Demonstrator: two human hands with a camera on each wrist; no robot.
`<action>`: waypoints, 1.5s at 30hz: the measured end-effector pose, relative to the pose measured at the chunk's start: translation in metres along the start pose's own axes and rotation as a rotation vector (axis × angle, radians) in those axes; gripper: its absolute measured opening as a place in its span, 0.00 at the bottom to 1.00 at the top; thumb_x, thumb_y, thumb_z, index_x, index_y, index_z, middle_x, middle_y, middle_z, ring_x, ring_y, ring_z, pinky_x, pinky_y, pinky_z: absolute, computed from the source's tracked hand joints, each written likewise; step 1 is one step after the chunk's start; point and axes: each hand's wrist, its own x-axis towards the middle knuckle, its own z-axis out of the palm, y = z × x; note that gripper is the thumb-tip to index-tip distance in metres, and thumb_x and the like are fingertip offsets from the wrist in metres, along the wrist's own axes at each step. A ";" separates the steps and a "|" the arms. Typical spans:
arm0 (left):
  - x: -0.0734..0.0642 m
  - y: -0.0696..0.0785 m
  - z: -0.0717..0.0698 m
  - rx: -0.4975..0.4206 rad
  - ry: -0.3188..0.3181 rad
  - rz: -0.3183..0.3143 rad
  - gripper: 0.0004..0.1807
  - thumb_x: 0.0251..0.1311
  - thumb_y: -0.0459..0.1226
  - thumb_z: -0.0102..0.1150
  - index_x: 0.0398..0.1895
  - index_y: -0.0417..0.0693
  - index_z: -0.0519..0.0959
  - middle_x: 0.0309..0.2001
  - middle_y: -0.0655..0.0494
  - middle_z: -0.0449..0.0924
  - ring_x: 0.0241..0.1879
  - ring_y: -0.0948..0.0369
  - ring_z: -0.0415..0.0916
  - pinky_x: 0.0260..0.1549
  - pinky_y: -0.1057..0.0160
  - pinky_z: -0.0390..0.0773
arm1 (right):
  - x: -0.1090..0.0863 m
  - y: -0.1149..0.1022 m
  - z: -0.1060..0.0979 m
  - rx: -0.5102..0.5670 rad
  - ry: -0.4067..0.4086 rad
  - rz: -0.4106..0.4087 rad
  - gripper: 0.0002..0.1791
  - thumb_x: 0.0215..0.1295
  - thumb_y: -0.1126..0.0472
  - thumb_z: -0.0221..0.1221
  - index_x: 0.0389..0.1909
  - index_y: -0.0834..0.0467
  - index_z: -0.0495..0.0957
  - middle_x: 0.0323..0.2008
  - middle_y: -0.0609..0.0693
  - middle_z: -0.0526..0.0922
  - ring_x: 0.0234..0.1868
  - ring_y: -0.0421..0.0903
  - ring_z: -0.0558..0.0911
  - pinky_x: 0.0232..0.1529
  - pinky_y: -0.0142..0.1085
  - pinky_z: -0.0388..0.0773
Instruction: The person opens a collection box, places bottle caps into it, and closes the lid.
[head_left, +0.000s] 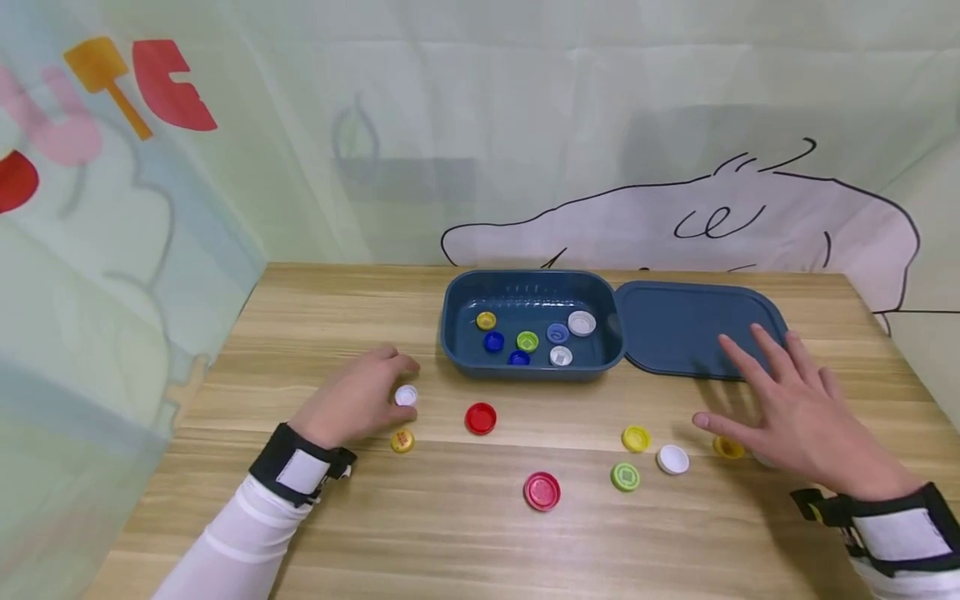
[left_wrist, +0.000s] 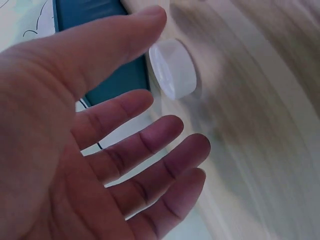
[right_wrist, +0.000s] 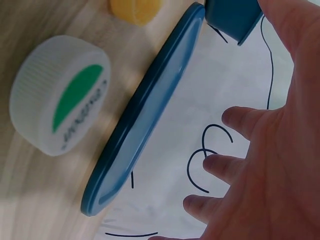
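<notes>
- My left hand [head_left: 358,398] rests low on the pale wooden desk [head_left: 420,533], its fingers [left_wrist: 150,137] loose and slightly spread, holding nothing.
- A small white plastic bottle cap [head_left: 406,396] lies on the desk right at my left fingertips, at about 3 o'clock from that hand; in the left wrist view the thumb tip sits just beside it, but blur stops me telling whether skin meets plastic.
- A small yellow cap with a red mark [head_left: 402,441] lies near the same hand at 5 o'clock, and a red round cap [head_left: 480,418] lies further out at 3 o'clock.
- My right hand [head_left: 795,417] hovers flat, palm down, fingers [right_wrist: 240,120] wide and straight, gripping nothing.
- Its fingertips reach over the near edge of the dark blue plastic lid [head_left: 675,325], which lies flat on the desk.
- An orange-yellow cap [head_left: 727,448] shows half hidden under my right thumb side, at 9 o'clock from the palm.
- The right wrist view shows a ribbed white cap with a green label [right_wrist: 60,100] under that hand, beside the lid's rim.
- The dark blue rectangular plastic tub [head_left: 459,333] stands at 12 o'clock on the desk, touching the lid, with several blue, white, yellow and green caps inside.
- Between my hands lie a pink-red cap [head_left: 542,490], a green cap [head_left: 625,476], a yellow cap [head_left: 635,438] and an upturned white cap [head_left: 672,459].
</notes>
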 end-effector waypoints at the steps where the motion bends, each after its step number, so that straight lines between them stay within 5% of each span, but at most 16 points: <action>1: 0.000 0.000 0.001 -0.007 -0.003 0.004 0.25 0.47 0.46 0.70 0.49 0.49 0.79 0.41 0.55 0.76 0.34 0.62 0.70 0.37 0.60 0.77 | 0.000 0.000 0.000 0.002 -0.005 0.003 0.60 0.49 0.25 0.57 0.76 0.48 0.40 0.74 0.66 0.35 0.68 0.62 0.22 0.52 0.80 0.42; 8: -0.001 -0.001 0.004 -0.037 0.002 0.018 0.11 0.51 0.40 0.66 0.38 0.49 0.81 0.35 0.58 0.78 0.32 0.64 0.71 0.35 0.60 0.78 | -0.002 0.000 0.004 0.008 -0.014 0.006 0.60 0.49 0.24 0.57 0.76 0.48 0.40 0.74 0.65 0.34 0.68 0.61 0.22 0.54 0.79 0.41; 14: 0.003 -0.001 -0.008 -0.058 0.044 0.026 0.13 0.53 0.38 0.67 0.42 0.45 0.80 0.37 0.55 0.77 0.33 0.62 0.72 0.36 0.59 0.79 | -0.001 0.000 0.005 -0.005 -0.019 0.003 0.61 0.49 0.25 0.57 0.76 0.49 0.40 0.74 0.66 0.34 0.68 0.60 0.21 0.53 0.79 0.43; 20: 0.023 0.011 -0.035 0.001 0.167 0.072 0.17 0.53 0.39 0.67 0.46 0.46 0.79 0.40 0.54 0.76 0.37 0.62 0.72 0.40 0.58 0.79 | -0.001 0.000 0.003 -0.006 -0.013 0.002 0.60 0.49 0.24 0.57 0.76 0.49 0.41 0.74 0.67 0.36 0.68 0.59 0.21 0.53 0.79 0.45; 26: 0.049 0.037 -0.050 0.018 0.170 0.139 0.18 0.54 0.41 0.67 0.48 0.45 0.79 0.42 0.53 0.77 0.38 0.60 0.72 0.43 0.57 0.79 | -0.003 0.000 0.002 -0.003 0.006 -0.004 0.60 0.49 0.24 0.56 0.76 0.49 0.42 0.74 0.66 0.36 0.68 0.59 0.22 0.52 0.78 0.46; 34: 0.074 0.054 -0.038 0.073 0.090 0.131 0.18 0.57 0.44 0.65 0.49 0.47 0.79 0.43 0.52 0.78 0.38 0.59 0.72 0.44 0.57 0.80 | -0.002 -0.001 0.003 0.006 0.000 -0.003 0.61 0.49 0.25 0.58 0.75 0.50 0.42 0.74 0.66 0.34 0.68 0.61 0.23 0.54 0.79 0.43; 45: 0.075 0.051 -0.031 0.096 0.085 0.104 0.25 0.55 0.47 0.66 0.56 0.48 0.76 0.49 0.50 0.77 0.45 0.56 0.72 0.47 0.53 0.78 | -0.004 -0.002 0.001 0.019 0.019 -0.011 0.60 0.49 0.24 0.57 0.76 0.49 0.41 0.74 0.65 0.33 0.68 0.61 0.23 0.53 0.79 0.43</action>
